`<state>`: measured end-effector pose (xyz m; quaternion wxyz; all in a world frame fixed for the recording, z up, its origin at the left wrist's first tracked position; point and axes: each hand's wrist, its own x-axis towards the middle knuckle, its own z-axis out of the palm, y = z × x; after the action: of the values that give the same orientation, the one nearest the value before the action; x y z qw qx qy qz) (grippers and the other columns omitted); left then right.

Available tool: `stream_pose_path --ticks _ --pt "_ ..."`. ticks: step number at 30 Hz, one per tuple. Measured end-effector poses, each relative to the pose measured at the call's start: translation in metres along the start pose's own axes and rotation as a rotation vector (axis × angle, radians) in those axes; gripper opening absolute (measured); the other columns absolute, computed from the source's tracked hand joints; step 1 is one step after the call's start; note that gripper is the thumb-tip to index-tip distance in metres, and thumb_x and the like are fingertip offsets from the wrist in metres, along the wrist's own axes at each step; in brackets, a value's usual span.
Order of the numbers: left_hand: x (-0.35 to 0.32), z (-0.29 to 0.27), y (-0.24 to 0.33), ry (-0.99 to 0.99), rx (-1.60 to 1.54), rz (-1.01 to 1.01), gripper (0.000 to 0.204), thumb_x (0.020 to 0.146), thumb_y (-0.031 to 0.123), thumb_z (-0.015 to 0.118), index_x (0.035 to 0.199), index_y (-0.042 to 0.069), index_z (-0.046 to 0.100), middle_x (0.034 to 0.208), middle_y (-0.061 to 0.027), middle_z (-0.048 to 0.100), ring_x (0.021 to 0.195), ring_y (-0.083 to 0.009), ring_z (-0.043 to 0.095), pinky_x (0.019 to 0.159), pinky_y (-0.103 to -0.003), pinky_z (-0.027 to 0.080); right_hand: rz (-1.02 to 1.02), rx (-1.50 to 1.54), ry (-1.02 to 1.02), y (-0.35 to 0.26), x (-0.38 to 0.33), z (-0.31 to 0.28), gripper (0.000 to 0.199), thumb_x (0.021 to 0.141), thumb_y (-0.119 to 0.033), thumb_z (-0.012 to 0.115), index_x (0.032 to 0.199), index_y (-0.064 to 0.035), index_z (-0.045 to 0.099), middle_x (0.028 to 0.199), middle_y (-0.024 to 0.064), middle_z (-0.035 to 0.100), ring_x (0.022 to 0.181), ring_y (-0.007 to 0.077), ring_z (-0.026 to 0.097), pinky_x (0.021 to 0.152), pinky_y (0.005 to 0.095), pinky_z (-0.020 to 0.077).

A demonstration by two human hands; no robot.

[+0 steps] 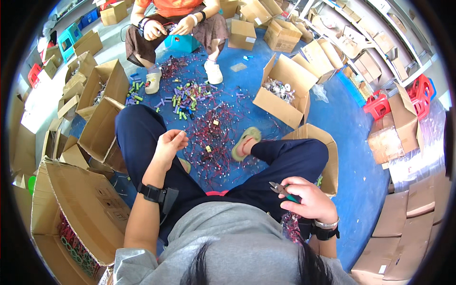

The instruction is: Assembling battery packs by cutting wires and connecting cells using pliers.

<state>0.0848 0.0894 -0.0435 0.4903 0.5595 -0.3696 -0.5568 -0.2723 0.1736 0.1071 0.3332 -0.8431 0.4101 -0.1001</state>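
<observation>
My right hand (311,199) is wrapped round a pair of side cutters (278,188) with green handles, above my right thigh. Below that hand hangs or lies a bundle of thin dark red wires (291,225); whether the hand also grips it I cannot tell. My left hand (170,145) is raised over my left knee, thumb and fingers pinched together. Anything between those fingertips is too small to name. Between my legs a loose heap of red and black wires (213,137) with small white connectors spreads over the blue floor. Beyond it lie several purple and green cylindrical cells (190,98).
A person (168,28) on a teal stool (182,43) faces me, both hands on a small item. An open carton (285,90) of metal parts stands right of the heap. A carton of wires (78,213) is by my left arm; shelves (380,42) are far right.
</observation>
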Motion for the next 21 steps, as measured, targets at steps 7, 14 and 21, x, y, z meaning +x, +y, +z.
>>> stream_pose_path --ticks 7,14,21 --pt "0.000 0.011 0.005 -0.051 -0.017 0.028 0.025 0.089 0.022 0.056 0.096 -0.002 0.059 0.084 -0.0066 0.061 0.074 -0.0133 0.059 0.071 -0.026 0.048 0.115 0.073 -0.002 -0.021 -0.008 -0.021 0.021 0.073 -0.012 0.069 0.085 0.0032 0.061 0.099 0.0135 0.056 0.092 0.0257 0.056 0.079 0.0340 0.0440" --pt "-0.008 -0.018 -0.002 0.070 -0.058 0.023 0.023 0.089 0.021 0.056 0.096 -0.001 0.059 0.084 -0.0057 0.061 0.074 -0.0124 0.059 0.069 -0.024 0.047 0.060 0.100 -0.016 0.001 0.004 -0.014 0.021 0.073 -0.011 0.068 0.087 0.0027 0.061 0.101 0.0132 0.056 0.094 0.0249 0.055 0.081 0.0330 0.0434" --pt "-0.009 -0.016 -0.001 0.052 -0.097 0.004 0.021 0.090 0.021 0.054 0.095 0.001 0.057 0.086 -0.0065 0.060 0.078 -0.0146 0.059 0.073 -0.027 0.048 0.051 0.066 0.008 0.003 0.010 -0.015 0.022 0.075 -0.016 0.068 0.085 0.0014 0.061 0.100 0.0141 0.055 0.094 0.0285 0.054 0.081 0.0347 0.0432"
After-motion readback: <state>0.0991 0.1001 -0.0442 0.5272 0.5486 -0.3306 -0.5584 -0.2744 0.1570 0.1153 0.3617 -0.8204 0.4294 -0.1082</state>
